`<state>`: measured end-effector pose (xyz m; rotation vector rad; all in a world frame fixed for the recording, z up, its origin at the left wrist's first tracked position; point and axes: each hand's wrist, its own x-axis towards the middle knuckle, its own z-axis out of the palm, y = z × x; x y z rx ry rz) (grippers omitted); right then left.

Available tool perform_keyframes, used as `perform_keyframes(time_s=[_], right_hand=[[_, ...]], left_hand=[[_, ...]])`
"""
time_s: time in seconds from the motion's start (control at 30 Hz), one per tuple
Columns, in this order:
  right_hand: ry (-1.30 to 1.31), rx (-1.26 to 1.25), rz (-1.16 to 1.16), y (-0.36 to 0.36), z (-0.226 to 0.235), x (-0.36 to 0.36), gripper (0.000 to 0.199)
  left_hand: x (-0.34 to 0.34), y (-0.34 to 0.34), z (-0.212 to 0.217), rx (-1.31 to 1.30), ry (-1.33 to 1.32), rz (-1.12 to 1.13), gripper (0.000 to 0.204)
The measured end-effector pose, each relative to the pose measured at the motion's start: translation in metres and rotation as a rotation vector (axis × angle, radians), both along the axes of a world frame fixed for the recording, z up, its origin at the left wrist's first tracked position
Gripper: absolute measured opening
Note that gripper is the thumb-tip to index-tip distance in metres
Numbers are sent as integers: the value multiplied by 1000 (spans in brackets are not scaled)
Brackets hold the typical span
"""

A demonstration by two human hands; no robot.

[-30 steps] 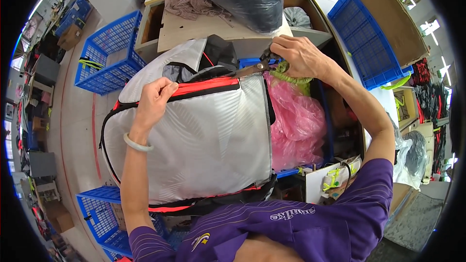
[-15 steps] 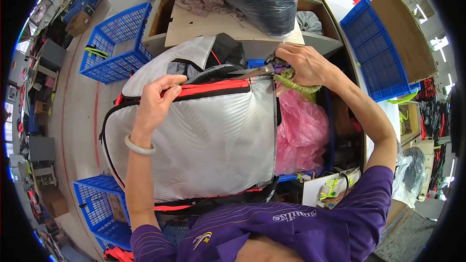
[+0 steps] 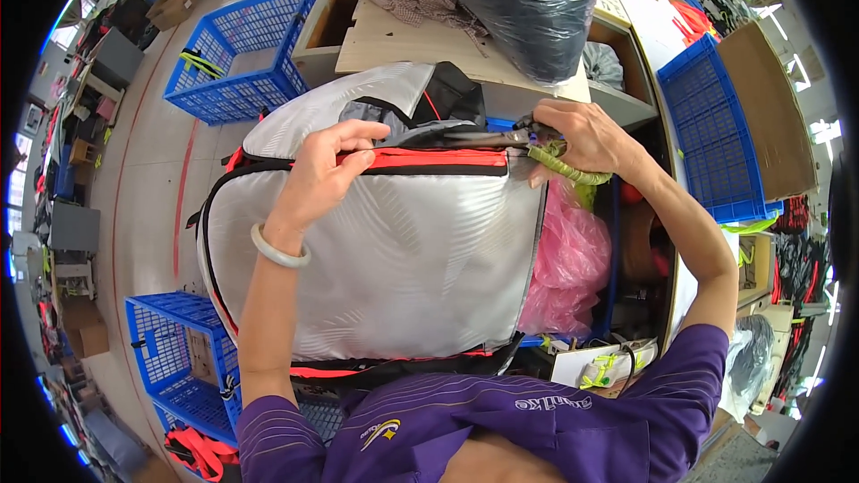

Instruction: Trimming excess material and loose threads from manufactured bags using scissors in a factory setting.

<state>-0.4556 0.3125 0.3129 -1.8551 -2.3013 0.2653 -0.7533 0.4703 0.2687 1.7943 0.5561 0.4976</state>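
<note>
With left hand [image 3: 322, 174], pinches red-trimmed edge [image 3: 438, 158] of silvery bag [image 3: 385, 259] (lying in front of purple shirt [image 3: 483, 411]); farther right, points scissors [image 3: 510, 138] leftward along that edge, clasping green-wrapped handle [image 3: 568, 167] in right hand [image 3: 586, 136], near pink plastic [image 3: 568, 259].

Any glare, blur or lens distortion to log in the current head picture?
All in the head view: glare streaks the clear plastic bag; lights flare at the right rim; red floor lines bow at left; scissor blades look slightly soft.
</note>
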Motion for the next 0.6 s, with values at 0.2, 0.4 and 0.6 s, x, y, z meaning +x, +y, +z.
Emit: perform_keyframes(time_s=[0.2,0.4,0.6], right_hand=[[149,42,-50,29,4,-31,61],[432,109,-211,46,-19,-80,33],[387,183,-199,31,1,-108,31]], left_hand=[[2,-7,2,134,-77,40,28],[1,4,-5,227,-35,48,22],[-95,124,6,333,736,-194,24]])
